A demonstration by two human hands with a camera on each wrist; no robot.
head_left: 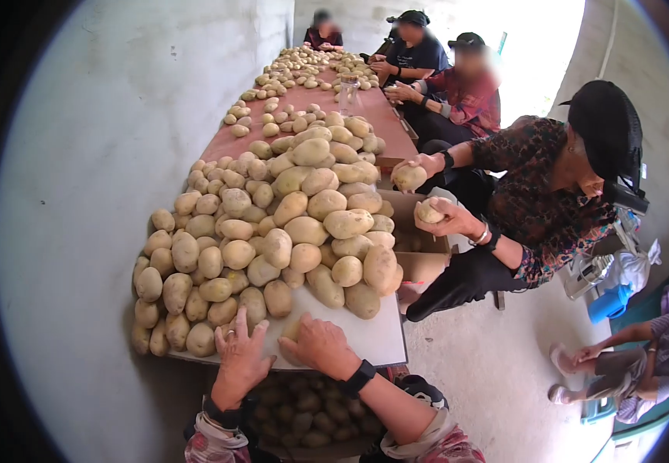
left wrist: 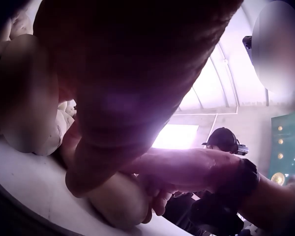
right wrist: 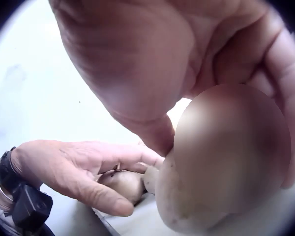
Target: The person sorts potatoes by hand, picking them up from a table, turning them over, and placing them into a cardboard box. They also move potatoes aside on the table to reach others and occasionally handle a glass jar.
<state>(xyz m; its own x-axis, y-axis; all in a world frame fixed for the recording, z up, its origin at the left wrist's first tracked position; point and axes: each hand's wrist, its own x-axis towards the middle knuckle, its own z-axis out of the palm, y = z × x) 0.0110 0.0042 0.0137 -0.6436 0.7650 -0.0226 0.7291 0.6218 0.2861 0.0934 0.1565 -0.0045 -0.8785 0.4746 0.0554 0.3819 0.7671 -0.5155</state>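
Note:
My left hand (head_left: 242, 359) is at the table's near edge, its fingers spread toward the front potatoes. In the right wrist view the left hand (right wrist: 78, 169) lies with fingers extended beside and over a small potato (right wrist: 122, 184). My right hand (head_left: 320, 347) curls over a potato (head_left: 293, 329) on the bare white tabletop (head_left: 361, 332). Thumb and fingers of the right hand (right wrist: 152, 64) stand round that potato (right wrist: 174, 201), partly blurred. From the left wrist, a potato (left wrist: 120, 199) lies between the left hand (left wrist: 132, 83) and the right hand (left wrist: 187, 169).
A large potato pile (head_left: 273, 224) covers much of the table, beside a wall (head_left: 103, 170). A container of potatoes (head_left: 311, 413) stands below the near edge. To the right a seated person (head_left: 543, 193) holds potatoes over a cardboard box (head_left: 423, 266); other people sit further back.

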